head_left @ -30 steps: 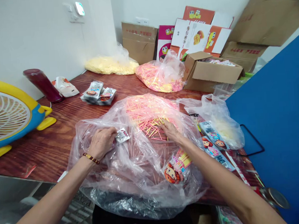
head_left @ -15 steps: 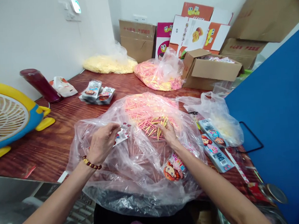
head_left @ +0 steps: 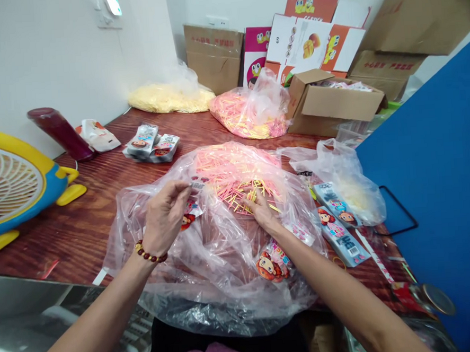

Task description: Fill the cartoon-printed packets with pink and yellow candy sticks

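A large clear plastic bag (head_left: 220, 262) lies spread over the table edge, its far part full of thin pink and yellow sticks (head_left: 238, 168). Over its left side, my left hand (head_left: 166, 214) is closed on a small printed packet (head_left: 191, 208) with a red-haired cartoon figure, partly hidden by the fingers. My right hand (head_left: 261, 209) reaches to the mouth of the stick pile, its fingers closed round a few yellow sticks (head_left: 252, 195). Under my right forearm lies another printed packet (head_left: 273, 264) with a cartoon girl.
Grey printed packets (head_left: 344, 238) lie at right beside a clear bag (head_left: 351, 190) and a blue panel (head_left: 433, 158). More packets (head_left: 147, 141) sit at back left, near a fan (head_left: 12, 184). Behind are filled bags (head_left: 250, 111) and an opened carton (head_left: 338, 103).
My left hand has turned and moved slightly right, so the packet's cartoon figure now shows below the fingers. My right hand has shifted slightly left among the sticks.
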Demonstrator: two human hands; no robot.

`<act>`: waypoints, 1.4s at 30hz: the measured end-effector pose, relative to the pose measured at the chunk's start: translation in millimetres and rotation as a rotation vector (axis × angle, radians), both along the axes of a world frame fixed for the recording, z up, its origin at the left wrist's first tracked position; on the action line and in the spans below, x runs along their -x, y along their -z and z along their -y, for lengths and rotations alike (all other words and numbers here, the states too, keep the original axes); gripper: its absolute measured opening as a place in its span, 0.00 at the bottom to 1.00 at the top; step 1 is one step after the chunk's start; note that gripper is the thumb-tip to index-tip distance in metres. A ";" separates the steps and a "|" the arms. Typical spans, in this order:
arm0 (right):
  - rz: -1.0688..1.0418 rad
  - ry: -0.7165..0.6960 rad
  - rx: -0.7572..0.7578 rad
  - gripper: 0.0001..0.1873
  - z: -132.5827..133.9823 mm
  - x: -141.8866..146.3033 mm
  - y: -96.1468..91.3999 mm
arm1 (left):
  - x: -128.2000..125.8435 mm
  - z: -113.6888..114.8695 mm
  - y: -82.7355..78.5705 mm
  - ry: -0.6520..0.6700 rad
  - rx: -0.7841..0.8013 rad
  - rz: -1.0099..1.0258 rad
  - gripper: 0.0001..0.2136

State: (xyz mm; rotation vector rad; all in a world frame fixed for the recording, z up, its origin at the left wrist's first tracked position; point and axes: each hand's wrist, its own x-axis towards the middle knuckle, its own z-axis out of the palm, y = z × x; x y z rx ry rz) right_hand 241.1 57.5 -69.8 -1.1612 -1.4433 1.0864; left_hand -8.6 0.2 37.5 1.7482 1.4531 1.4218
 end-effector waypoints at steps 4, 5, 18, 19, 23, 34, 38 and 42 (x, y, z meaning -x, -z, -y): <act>-0.067 0.049 0.022 0.11 2.5 1.7 1.3 | -5.1 -2.3 12.1 0.112 0.193 0.301 0.12; -0.060 0.041 0.025 0.10 2.7 2.2 1.0 | -6.3 -2.8 15.7 0.131 0.238 0.331 0.12; -0.475 -0.155 0.335 0.18 5.9 -3.1 -57.2 | -31.8 -13.1 19.7 0.367 0.512 0.288 0.12; -0.491 -0.164 0.349 0.19 8.4 -3.2 -62.1 | -34.8 -14.8 18.5 0.389 0.515 0.275 0.12; -0.449 -0.128 0.341 0.20 12.6 -2.6 -64.7 | -43.2 -17.5 19.6 0.428 0.485 0.230 0.12; 0.065 0.063 -0.063 0.15 -9.1 -16.4 -35.6 | -37.3 -17.6 31.3 0.409 0.490 0.144 0.12; 0.019 -0.021 -0.046 0.15 1.0 -13.5 -46.8 | -37.9 -15.1 30.8 0.418 0.498 0.126 0.13; 0.105 -0.183 -0.104 0.10 21.6 -3.8 -72.2 | -42.5 -14.7 27.7 0.451 0.503 0.117 0.13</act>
